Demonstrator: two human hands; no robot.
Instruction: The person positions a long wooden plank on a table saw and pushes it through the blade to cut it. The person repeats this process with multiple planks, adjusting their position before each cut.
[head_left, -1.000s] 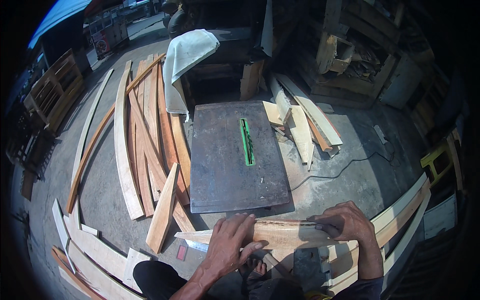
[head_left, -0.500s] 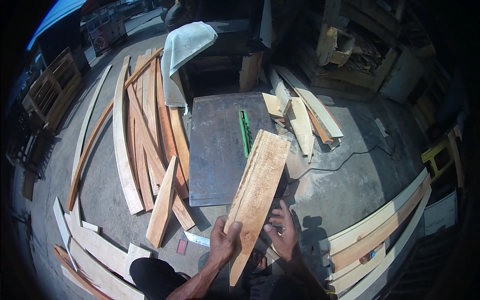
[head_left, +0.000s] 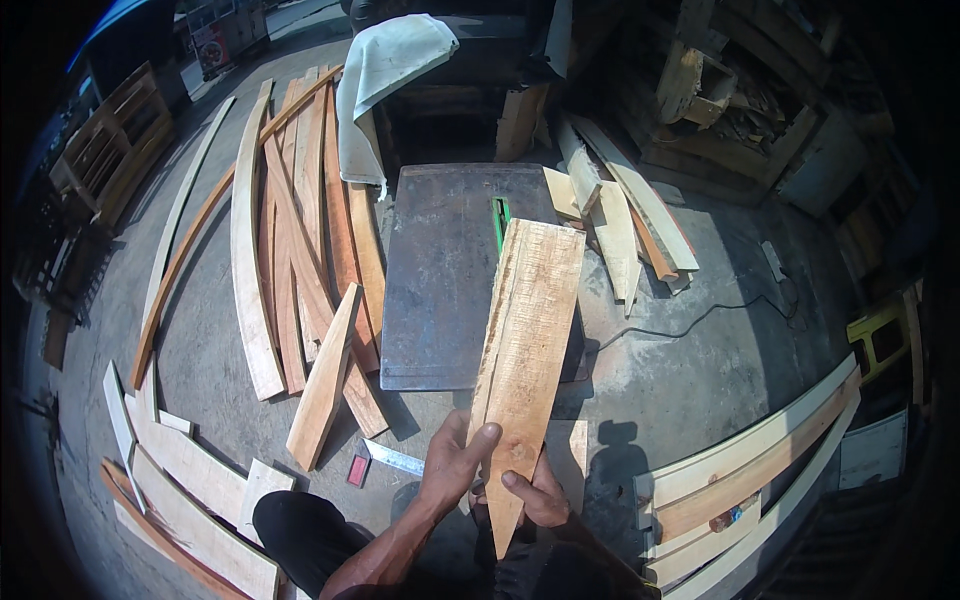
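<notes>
The left hand (head_left: 455,462) enters from the 6 o'clock edge on a bare forearm, its thumb hooked over the near left edge of the pale tapered wooden plank (head_left: 527,345) and its fingers spread along that edge. The right hand (head_left: 535,495) sits just beside it at 5 o'clock, fingers curled under the plank's pointed near tip, thumb on top. Both hands are clamped on the plank, close together at its narrow end.

The plank is light tan with a coarse, rough-sawn face and a darker strip along its left edge. It is widest at the far end and narrows to a point at the near end.

Its long axis runs from 6 o'clock toward 12 o'clock, leaning slightly toward 1 o'clock. The wide far end lies over the right part of the dark grey rectangular metal saw table (head_left: 445,275), just beside the green blade slot (head_left: 499,218).

Curved pale wooden boards (head_left: 290,250) lie on the concrete floor at 9 o'clock, well apart from the hands
</notes>
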